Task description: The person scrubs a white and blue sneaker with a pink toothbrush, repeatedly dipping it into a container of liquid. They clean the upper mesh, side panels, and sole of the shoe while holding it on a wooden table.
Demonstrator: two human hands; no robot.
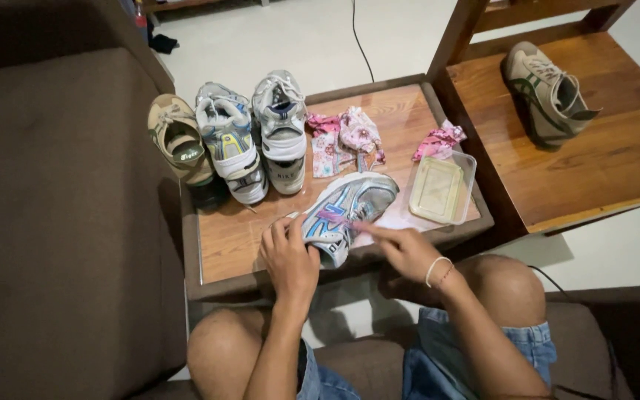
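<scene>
Head view: our left hand (289, 255) gripped the silver-blue sneaker (350, 211), toe pointing away-right; right hand (403, 248) fingers pinched a purple toothbrush (332, 217) against it.

A clear plastic box (443, 190), shallow and rectangular with rounded corners and a pale yellowish inside, is sitting on the table (231, 241)'s right side. Three crumpled pink patterned wrappers (361, 135) are lying just behind it, further along the table. No signs or screens are showing.
</scene>
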